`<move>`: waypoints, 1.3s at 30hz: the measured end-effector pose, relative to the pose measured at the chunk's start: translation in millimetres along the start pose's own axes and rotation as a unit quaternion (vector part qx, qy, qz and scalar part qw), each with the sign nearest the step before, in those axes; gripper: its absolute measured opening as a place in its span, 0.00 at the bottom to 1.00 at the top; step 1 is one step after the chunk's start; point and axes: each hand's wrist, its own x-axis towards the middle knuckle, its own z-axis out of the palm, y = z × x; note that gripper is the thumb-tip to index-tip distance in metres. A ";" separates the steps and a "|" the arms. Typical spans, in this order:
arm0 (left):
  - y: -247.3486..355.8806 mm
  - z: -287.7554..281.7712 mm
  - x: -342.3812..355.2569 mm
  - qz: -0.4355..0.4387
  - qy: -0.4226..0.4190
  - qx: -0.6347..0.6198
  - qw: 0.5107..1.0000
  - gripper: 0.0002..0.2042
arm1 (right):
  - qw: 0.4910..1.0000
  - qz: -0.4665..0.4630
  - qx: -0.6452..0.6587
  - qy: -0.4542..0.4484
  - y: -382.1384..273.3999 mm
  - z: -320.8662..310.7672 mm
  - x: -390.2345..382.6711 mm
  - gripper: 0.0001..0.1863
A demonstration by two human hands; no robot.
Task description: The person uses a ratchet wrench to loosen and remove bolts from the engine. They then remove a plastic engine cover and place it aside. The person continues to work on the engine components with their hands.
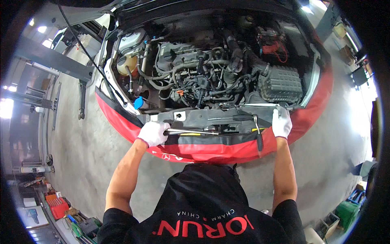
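My left hand (pixel 153 133), in a white glove, is closed around a pair of long slim metal rods (pixel 195 132). They reach to the right over the front edge of the engine bay. My right hand (pixel 281 123), also gloved in white, rests at the right end of the black front panel (pixel 195 116) with its fingers curled in. What those fingers hold, if anything, is hidden. Between my hands, a ratchet (pixel 258 132) with a black handle lies across the panel, its handle hanging toward me over the red fender cover (pixel 223 150).
Beyond my hands lies the open engine bay with the engine (pixel 183 61), a black ribbed air filter box (pixel 280 84), a coolant tank (pixel 126 65) and a blue cap (pixel 139 102). A thin prop rod (pixel 81 44) slants at left. Tool cases (pixel 57 206) stand lower left.
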 end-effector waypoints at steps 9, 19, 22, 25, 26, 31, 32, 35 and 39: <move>-32.1 26.7 24.7 -0.045 0.020 0.003 0.999 0.22 | 1.000 -0.002 0.002 0.004 0.3 1.9 -0.8 0.10; -18.4 27.1 17.7 -0.056 0.053 0.046 0.996 0.29 | 1.000 0.018 -0.023 -0.007 -4.6 0.5 0.5 0.12; -19.6 31.8 15.4 -0.031 0.090 0.036 0.995 0.27 | 1.000 0.020 -0.014 -0.009 1.1 4.0 0.0 0.12; -17.0 27.4 15.6 -0.028 0.101 -0.021 0.994 0.25 | 1.000 0.016 -0.018 -0.011 3.7 2.8 0.3 0.12; -15.6 25.1 14.9 -0.029 0.105 -0.046 0.993 0.25 | 1.000 0.018 -0.017 -0.013 3.0 3.3 0.0 0.12; -2.0 31.2 36.6 -0.083 0.185 -0.061 0.977 0.27 | 1.000 0.003 -0.012 -0.004 10.5 7.2 -0.1 0.13; 0.4 32.3 41.0 -0.083 0.189 -0.045 0.977 0.26 | 1.000 0.013 -0.017 -0.011 8.5 6.2 0.7 0.13; -1.4 27.7 48.4 -0.095 0.195 -0.078 0.973 0.24 | 0.999 0.035 -0.026 -0.027 -1.0 6.5 2.5 0.14; -17.2 21.4 66.2 -0.140 0.158 -0.099 0.972 0.27 | 0.996 0.053 -0.048 -0.049 -0.1 4.6 4.1 0.14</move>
